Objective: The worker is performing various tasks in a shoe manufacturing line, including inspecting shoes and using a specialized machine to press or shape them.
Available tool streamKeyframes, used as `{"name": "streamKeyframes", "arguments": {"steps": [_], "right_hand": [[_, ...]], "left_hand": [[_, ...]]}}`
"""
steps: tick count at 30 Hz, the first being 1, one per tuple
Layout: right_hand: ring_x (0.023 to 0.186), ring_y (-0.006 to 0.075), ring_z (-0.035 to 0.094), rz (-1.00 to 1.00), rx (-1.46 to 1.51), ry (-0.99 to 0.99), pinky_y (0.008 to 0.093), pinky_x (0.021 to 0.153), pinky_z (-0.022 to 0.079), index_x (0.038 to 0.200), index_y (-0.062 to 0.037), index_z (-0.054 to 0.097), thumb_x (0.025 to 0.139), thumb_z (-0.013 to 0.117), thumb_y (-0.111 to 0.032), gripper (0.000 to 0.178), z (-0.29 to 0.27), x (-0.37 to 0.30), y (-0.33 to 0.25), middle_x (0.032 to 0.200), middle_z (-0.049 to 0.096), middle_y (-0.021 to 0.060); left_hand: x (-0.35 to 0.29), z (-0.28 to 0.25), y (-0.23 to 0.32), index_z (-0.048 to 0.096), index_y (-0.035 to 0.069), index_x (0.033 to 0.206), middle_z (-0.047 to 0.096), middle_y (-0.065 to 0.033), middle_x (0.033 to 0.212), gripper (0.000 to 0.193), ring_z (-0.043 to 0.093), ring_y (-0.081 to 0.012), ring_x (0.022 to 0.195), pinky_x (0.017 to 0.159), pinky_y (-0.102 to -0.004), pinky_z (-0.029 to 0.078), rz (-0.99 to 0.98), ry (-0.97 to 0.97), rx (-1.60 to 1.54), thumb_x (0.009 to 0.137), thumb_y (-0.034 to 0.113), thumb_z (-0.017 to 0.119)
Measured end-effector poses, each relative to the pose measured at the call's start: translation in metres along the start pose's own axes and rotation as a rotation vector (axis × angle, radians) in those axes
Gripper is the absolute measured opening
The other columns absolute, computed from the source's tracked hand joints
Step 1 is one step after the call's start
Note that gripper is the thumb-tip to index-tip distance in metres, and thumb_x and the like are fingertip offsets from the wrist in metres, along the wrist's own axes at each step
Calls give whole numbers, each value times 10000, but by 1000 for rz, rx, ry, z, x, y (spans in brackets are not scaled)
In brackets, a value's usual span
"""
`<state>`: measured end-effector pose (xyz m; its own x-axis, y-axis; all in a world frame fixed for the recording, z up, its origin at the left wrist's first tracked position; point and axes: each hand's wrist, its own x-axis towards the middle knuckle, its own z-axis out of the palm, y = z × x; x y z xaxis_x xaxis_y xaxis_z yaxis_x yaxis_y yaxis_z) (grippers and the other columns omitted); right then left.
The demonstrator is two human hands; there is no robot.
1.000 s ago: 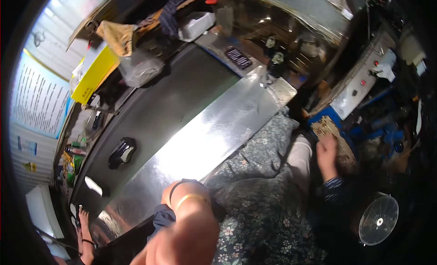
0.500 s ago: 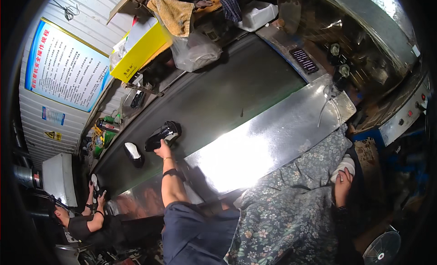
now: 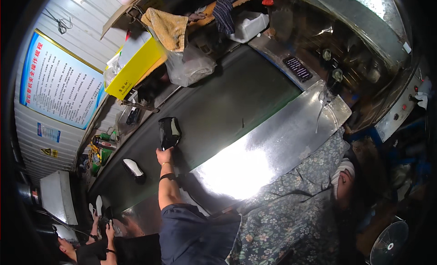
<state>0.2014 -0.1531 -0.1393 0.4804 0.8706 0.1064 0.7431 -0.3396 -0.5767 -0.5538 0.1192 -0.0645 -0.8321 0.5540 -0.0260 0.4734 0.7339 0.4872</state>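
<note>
Over the dark conveyor belt (image 3: 218,105), my left hand (image 3: 165,155) is closed on the near end of a black shoe (image 3: 170,133) with a greyish patch showing on it. Whether the shoe rests on the belt cannot be told. To its left, a second shoe (image 3: 133,169), whitish on top and black at one end, lies by itself on the belt. My right hand (image 3: 346,183) is low at the right, beside the floral apron (image 3: 287,205). Its fingers look curled against a white ribbed, cloth-like thing (image 3: 342,170), partly in shadow.
A shiny metal ledge (image 3: 268,151) runs along the belt's near side. Beyond the belt are a yellow box (image 3: 135,66), a plastic bag (image 3: 189,66) and a towel (image 3: 167,28). A co-worker (image 3: 93,246) handles pale-soled shoes at the lower left. Machinery (image 3: 334,60) stands far right.
The black shoe in my left hand has turned from lying slantwise to pointing away from me. The co-worker's hands and shoes have shifted. My right hand stays by the white thing.
</note>
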Motion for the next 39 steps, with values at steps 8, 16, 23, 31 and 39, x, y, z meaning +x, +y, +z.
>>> {"name": "streamKeyframes", "arguments": {"steps": [8,16,23,31,39], "right_hand": [[1091,207,625,66,466,135,308,972,453,1040,31,679,910,591,-1,160,5,23,-7,1122,687,120],[1162,182,581,-284,921,-143,315,977,458,1327,-5,542,935,595,-51,398,-72,63,-200,1311,597,107],[1057,311,625,-522,587,419,371,898,501,1134,-21,660,867,695,-388,455,-133,48,-216,1182,631,164],[892,318,607,-552,182,264,385,789,500,1175,-16,632,741,755,-461,634,-123,13,-171,1161,661,123],[741,280,601,-601,222,218,358,676,503,1094,-17,682,743,796,-193,409,-159,26,-177,1053,704,122]], "left_hand": [[-45,4,3,636,-56,1103,706,-155,1058,503,689,-292,940,845,-390,544,-15,-452,-474,770,301,755],[-310,-13,58,554,-40,1243,667,-169,1146,404,674,-328,960,910,-431,541,-957,-1527,-1800,912,194,553],[-456,0,156,389,-3,1440,483,-169,1422,747,535,-305,1240,1067,-396,421,68,-2096,-720,1003,596,297],[-538,23,233,614,-4,1165,647,-66,1048,529,581,-140,957,870,-278,465,739,-1778,-503,1011,481,469],[-555,7,239,646,12,1049,650,-59,957,358,587,-121,860,769,-252,461,447,-1800,-655,990,343,522]]}}
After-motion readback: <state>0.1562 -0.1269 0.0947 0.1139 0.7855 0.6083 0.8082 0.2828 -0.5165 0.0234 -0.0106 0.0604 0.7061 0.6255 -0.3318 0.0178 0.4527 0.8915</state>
